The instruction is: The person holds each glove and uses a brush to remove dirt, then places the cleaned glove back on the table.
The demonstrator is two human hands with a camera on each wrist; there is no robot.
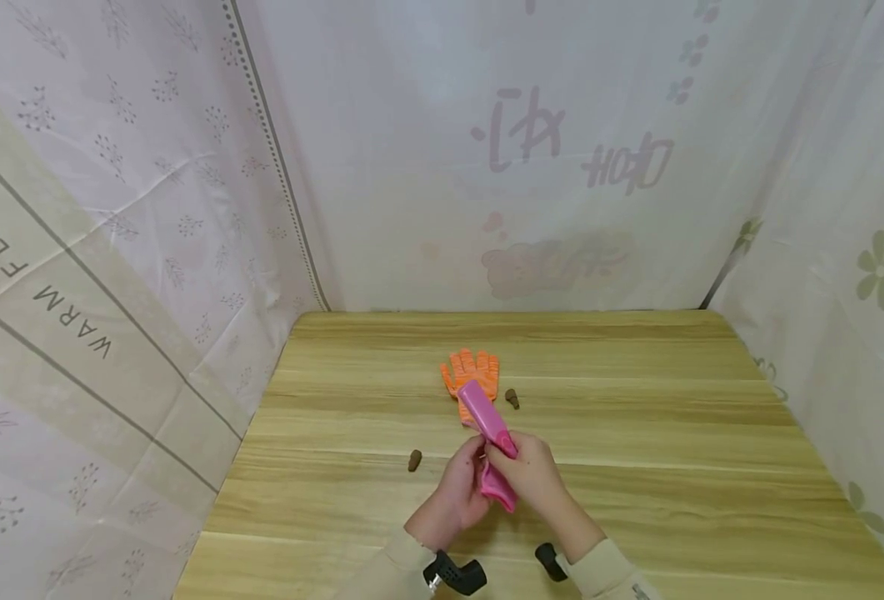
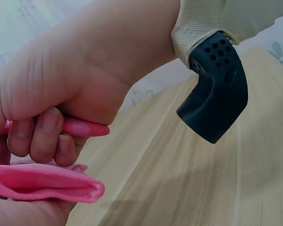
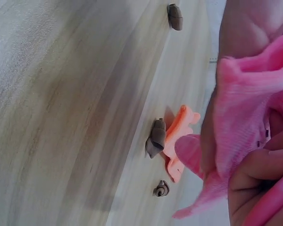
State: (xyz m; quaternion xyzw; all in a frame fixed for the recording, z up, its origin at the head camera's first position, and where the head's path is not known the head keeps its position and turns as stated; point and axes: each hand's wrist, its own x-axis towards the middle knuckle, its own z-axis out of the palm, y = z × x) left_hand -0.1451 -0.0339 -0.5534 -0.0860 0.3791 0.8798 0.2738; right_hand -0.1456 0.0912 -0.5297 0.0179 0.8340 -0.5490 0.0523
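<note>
My right hand point(image 1: 531, 471) grips a pink trowel-like tool point(image 1: 479, 402) whose long rounded end points away from me. Its handle point(image 2: 87, 128) shows under the curled fingers in the left wrist view. Just below hangs a pink knit glove point(image 1: 497, 487), its cuff point(image 2: 42, 182) gaping. My left hand point(image 1: 462, 483) holds the glove from the other side, most of its fingers hidden behind the fabric. In the right wrist view, the glove point(image 3: 247, 103) drapes between both hands, and the right fingers point(image 3: 254, 169) touch its lower edge.
An orange glove point(image 1: 482, 371) lies flat on the wooden table point(image 1: 636, 400), beyond the hands. Brown shell-like pieces lie around it, one to the left point(image 1: 415, 461) and others to the right point(image 1: 512, 398). Patterned curtains point(image 1: 427, 167) enclose the table.
</note>
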